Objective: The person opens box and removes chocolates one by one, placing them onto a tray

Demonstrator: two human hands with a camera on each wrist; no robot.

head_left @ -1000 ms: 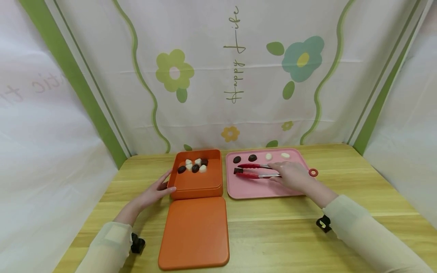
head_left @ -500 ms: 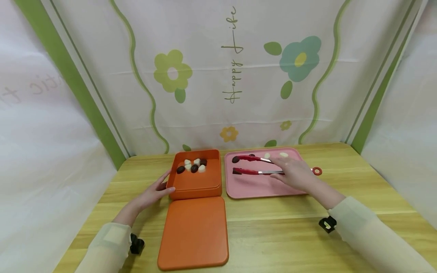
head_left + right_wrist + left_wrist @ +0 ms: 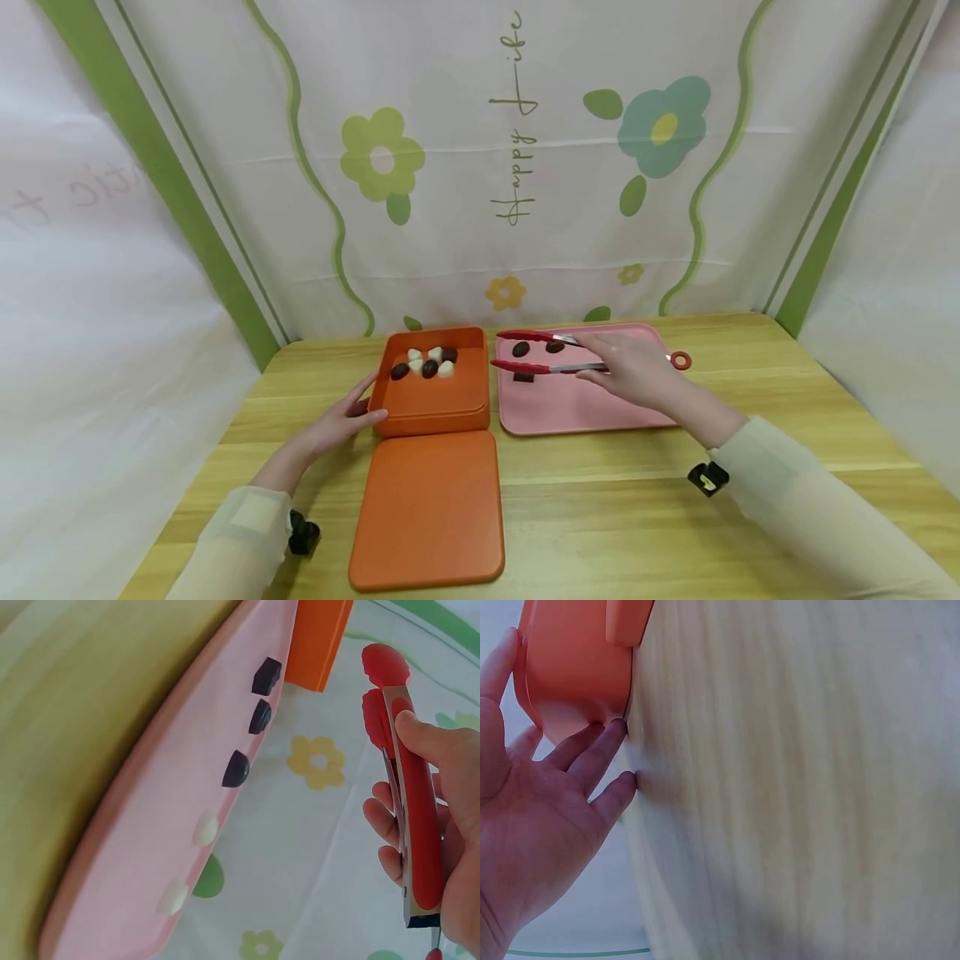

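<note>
My left hand (image 3: pixel 341 425) rests against the left front corner of an orange box (image 3: pixel 431 398), its thumb by the front rim and its fingers along the side wall. Several dark and white chocolates (image 3: pixel 430 369) lie in the box. With my right hand (image 3: pixel 633 371) I hold red-tipped tongs (image 3: pixel 577 367) above a pink tray (image 3: pixel 577 417). The tongs' arms are spread, with nothing between the tips. On the tray are a square dark chocolate (image 3: pixel 523 377), two oval dark ones (image 3: pixel 260 716) and two white ones (image 3: pixel 205 829); hand and tongs hide the white ones in the head view.
An orange lid (image 3: pixel 427 512) lies flat in front of the box on the wooden table (image 3: pixel 600 517). Behind the box and tray hangs a flowered curtain (image 3: pixel 465 250). The tray stands just right of the box.
The tongs' tips were near the square dark chocolate; they have spread wider, lifted and shifted left. That chocolate stays on the tray. My left hand keeps its place at the box.
</note>
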